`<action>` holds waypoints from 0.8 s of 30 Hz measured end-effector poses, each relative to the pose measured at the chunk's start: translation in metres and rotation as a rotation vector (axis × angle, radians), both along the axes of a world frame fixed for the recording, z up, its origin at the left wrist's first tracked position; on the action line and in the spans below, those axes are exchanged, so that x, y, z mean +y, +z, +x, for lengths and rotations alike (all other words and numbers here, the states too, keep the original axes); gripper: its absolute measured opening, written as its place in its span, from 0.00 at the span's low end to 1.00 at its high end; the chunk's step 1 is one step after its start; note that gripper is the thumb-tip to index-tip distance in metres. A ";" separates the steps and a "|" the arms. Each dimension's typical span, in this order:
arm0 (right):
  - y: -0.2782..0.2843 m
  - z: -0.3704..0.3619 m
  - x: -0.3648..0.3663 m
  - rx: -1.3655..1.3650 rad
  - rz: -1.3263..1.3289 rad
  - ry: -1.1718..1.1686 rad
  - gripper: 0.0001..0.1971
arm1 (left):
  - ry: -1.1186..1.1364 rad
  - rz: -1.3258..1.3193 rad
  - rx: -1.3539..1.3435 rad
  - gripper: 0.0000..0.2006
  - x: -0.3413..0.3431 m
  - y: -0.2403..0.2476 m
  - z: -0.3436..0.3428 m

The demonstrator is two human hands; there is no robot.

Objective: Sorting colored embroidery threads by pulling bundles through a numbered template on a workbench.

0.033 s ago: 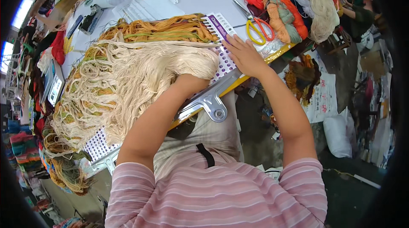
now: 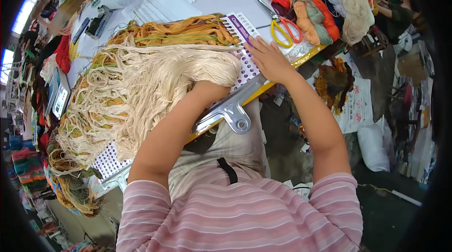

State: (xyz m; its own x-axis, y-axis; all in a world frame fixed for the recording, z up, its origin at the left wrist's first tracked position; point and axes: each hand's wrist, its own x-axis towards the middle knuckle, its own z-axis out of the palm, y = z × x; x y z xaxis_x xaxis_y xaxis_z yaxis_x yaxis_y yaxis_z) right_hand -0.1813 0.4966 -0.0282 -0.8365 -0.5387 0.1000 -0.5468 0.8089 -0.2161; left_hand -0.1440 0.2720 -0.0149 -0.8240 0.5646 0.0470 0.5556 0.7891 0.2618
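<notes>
A thick spread of cream embroidery thread lies over orange and olive-green thread. The strands run along a white card with rows of purple-marked holes. My left hand reaches under the cream bundle near the card's right end, so its fingers are hidden. On the card's right edge my right hand lies flat, its fingers stretched out and nothing held. Below the left wrist, a large metal clip sits along the card's near edge, beside a yellow strip.
Scissors with yellow and red handles lie beyond my right hand. Colourful skeins heap up at the far right. Papers and a dark stapler-like tool are at the back left. Another person's arm shows at the right rim.
The whole view has shifted very slightly. Both hands keep their places, the left under the cream thread and the right flat on the card.
</notes>
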 end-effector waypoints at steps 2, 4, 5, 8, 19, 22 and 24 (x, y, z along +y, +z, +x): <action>-0.003 -0.001 -0.001 0.001 0.001 -0.011 0.24 | -0.051 0.028 -0.013 0.32 -0.004 -0.016 -0.004; -0.006 -0.002 -0.001 0.026 0.008 -0.023 0.23 | -0.053 0.021 -0.021 0.33 -0.002 -0.013 -0.005; -0.006 -0.002 -0.002 0.026 0.005 -0.024 0.23 | -0.079 -0.011 0.010 0.35 -0.001 -0.013 -0.003; -0.005 -0.006 -0.004 0.012 0.021 -0.050 0.23 | -0.070 -0.012 -0.019 0.35 -0.001 -0.012 -0.002; -0.007 -0.006 -0.008 0.031 0.027 -0.075 0.24 | -0.120 0.019 0.064 0.30 0.000 -0.013 0.005; -0.008 -0.004 -0.008 0.022 0.017 -0.076 0.24 | -0.135 0.029 0.027 0.27 -0.002 -0.011 0.006; -0.007 -0.005 -0.009 0.021 0.030 -0.065 0.24 | -0.155 0.044 0.029 0.27 -0.004 -0.016 0.004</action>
State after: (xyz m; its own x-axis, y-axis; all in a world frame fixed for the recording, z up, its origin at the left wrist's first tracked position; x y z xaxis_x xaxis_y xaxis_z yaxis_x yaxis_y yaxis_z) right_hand -0.1860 0.4878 -0.0352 -0.8678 -0.4863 0.1021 -0.4969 0.8489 -0.1804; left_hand -0.1397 0.2679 -0.0312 -0.7249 0.6820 0.0971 0.6779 0.6812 0.2764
